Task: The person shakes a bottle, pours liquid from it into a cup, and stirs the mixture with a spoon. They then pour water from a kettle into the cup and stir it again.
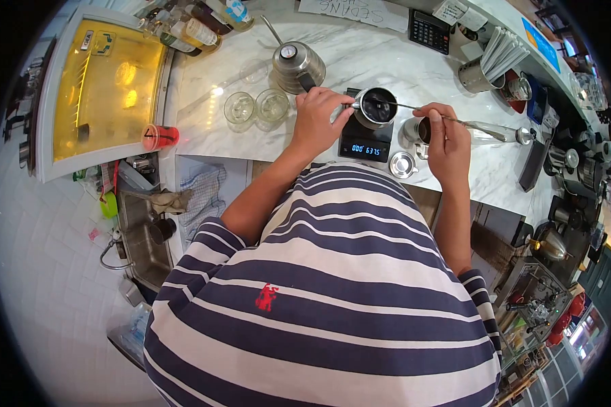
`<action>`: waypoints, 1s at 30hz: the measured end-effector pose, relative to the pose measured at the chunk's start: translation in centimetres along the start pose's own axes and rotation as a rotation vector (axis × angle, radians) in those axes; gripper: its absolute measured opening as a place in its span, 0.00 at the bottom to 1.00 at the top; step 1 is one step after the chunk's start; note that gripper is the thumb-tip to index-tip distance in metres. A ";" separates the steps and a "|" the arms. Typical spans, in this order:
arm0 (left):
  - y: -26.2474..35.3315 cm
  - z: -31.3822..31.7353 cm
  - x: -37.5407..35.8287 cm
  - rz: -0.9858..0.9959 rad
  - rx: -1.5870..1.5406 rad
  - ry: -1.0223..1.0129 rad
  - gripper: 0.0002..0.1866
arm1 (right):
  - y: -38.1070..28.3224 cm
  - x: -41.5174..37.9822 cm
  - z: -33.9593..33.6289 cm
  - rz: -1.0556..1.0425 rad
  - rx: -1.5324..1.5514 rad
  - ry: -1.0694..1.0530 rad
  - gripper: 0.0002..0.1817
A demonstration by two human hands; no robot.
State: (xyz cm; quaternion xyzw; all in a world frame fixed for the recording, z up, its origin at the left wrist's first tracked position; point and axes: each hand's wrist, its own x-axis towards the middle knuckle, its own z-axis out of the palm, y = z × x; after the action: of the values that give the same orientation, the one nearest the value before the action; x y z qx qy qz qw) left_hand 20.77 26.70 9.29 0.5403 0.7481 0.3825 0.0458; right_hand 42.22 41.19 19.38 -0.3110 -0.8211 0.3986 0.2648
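Observation:
My left hand [319, 121] is closed at the handle of a metal cup [375, 122] with dark liquid inside. The cup stands on a black digital scale [364, 147] with a lit blue display. Between the fingers of my right hand [444, 139] is a long thin metal spoon [406, 106]; its far end reaches into the cup, tip hidden in the liquid. Below that hand is a second metal cup [416, 130], partly covered by it. A small round metal lid [402, 165] lies beside the scale.
A gooseneck kettle [299, 66] with a dial stands behind my left hand. Clear glasses [239, 108] are to its left. Bottles [197, 34] line the back left, near a yellow-lit glass-door fridge [108, 81]. A straw holder [478, 76] and calculator [428, 31] are at the back right.

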 end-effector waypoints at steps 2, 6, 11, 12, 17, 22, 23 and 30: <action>0.1 -0.1 -0.1 0.001 0.000 -0.002 0.10 | 0.4 0.0 -0.1 -0.032 -0.003 0.052 0.14; 0.1 -0.3 0.0 -0.004 -0.002 -0.006 0.10 | 0.4 -0.8 -0.8 0.001 0.004 0.043 0.12; 0.1 -0.1 0.1 0.001 -0.012 -0.008 0.10 | 0.0 -1.2 0.0 -0.028 -0.054 -0.005 0.11; 0.0 0.0 0.1 0.001 -0.012 -0.008 0.10 | 0.1 -1.2 0.2 -0.029 -0.060 0.013 0.11; 0.0 -0.3 0.0 -0.015 -0.001 -0.015 0.10 | 0.3 -1.1 0.3 0.015 -0.023 0.081 0.10; -0.1 -0.1 0.1 0.008 -0.007 -0.006 0.11 | 0.1 -2.0 0.3 -0.040 -0.023 0.079 0.10; -0.1 -0.1 0.1 0.014 -0.016 -0.006 0.10 | 0.2 -2.2 0.5 -0.034 0.007 0.077 0.10; -0.2 -0.1 0.1 0.015 -0.020 -0.002 0.10 | 0.8 -1.8 0.4 -0.023 -0.027 0.120 0.09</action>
State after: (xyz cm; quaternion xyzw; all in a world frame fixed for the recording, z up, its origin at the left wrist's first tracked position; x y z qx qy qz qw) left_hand 20.54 26.68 9.27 0.5458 0.7401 0.3898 0.0491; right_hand 43.37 40.07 18.20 -0.3282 -0.8126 0.3653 0.3138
